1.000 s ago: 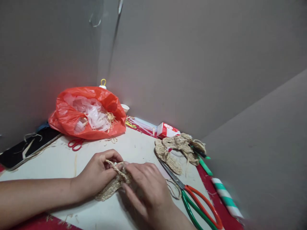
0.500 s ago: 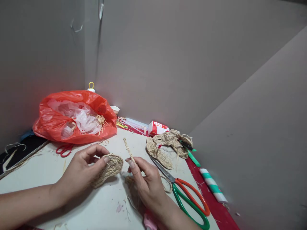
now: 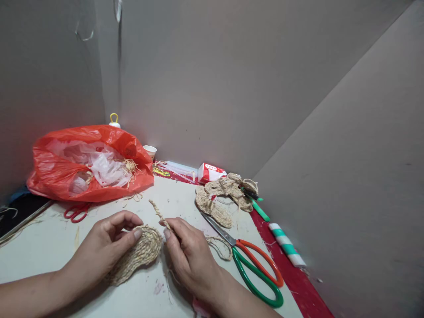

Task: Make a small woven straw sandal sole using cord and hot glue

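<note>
My left hand (image 3: 109, 247) is closed on a flat, coiled straw sole (image 3: 142, 251), its thumb on the upper face near the rounded end. My right hand (image 3: 192, 258) pinches a short length of twisted straw cord (image 3: 158, 211) between thumb and forefinger, the free end pointing up and away. A small gap separates the right fingertips from the sole's edge. Beyond the right wrist lies a loop of straw cord (image 3: 223, 249). Large scissors (image 3: 243, 251) with one orange and one green handle rest beside it. Something pink (image 3: 199, 308) is partly hidden under the right forearm.
An orange-red plastic bag (image 3: 82, 190) holding clear plastic and straw stands back left, with small red scissors (image 3: 77, 213) before it. Several woven straw pieces (image 3: 217, 212) lie back right near a red and white box (image 3: 211, 172). A green-and-white striped roll (image 3: 287, 245) lies along the right wall.
The view has shifted, so background items appear further left. The sole has tipped, showing more of its coiled face. My right hand still pinches the cord.
</note>
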Demonstrator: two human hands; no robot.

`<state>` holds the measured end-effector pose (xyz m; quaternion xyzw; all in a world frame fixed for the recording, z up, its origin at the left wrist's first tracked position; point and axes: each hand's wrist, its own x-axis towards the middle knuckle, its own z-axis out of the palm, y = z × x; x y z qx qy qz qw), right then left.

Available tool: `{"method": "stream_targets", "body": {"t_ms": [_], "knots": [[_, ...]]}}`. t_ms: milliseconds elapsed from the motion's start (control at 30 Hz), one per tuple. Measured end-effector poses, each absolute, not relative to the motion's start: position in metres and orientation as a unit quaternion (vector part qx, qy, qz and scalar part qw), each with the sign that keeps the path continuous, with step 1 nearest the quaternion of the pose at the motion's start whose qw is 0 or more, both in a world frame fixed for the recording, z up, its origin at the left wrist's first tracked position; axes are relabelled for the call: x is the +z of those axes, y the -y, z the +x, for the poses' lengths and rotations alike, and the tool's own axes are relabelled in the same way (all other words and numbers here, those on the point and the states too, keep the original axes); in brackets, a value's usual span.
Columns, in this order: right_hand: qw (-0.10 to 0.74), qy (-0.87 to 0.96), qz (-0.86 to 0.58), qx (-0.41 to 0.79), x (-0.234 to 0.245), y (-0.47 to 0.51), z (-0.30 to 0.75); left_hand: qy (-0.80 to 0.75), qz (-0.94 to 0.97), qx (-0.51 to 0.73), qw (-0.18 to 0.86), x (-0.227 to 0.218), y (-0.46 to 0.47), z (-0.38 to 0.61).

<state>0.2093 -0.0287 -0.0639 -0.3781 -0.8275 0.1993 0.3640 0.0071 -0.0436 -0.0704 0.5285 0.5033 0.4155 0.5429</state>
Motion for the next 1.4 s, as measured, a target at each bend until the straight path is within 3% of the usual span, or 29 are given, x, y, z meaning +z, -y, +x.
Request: {"method": "stream_targets", "body": {"t_ms": [133, 367, 733, 833, 967, 1200, 1400], "knots": [[0.382, 0.787, -0.408, 0.262, -0.064, 0.029, 0.21, -0.505, 0.523, 0.407, 0.553, -0.072, 0.045, 0.007], [0.311, 0.678, -0.423, 0.514, -0.068, 0.027, 0.208, -0.495, 0.521, 0.4, 0.569, -0.068, 0.049, 0.008], [0.294, 0.634, -0.438, 0.566, -0.063, 0.022, 0.209, -0.42, 0.459, 0.418, 0.662, -0.069, 0.04, 0.008], [0.328, 0.662, -0.433, 0.517, -0.064, 0.022, 0.21, -0.427, 0.433, 0.427, 0.669, -0.069, 0.038, 0.007], [0.399, 0.724, -0.425, 0.368, -0.061, 0.021, 0.214, -0.444, 0.39, 0.44, 0.677, -0.068, 0.035, 0.006], [0.366, 0.831, -0.378, 0.181, -0.064, 0.021, 0.221, -0.452, 0.379, 0.454, 0.667, -0.069, 0.034, 0.005], [0.337, 0.829, -0.394, 0.21, -0.06, 0.029, 0.224, -0.462, 0.408, 0.471, 0.631, -0.065, 0.036, 0.003]]}}
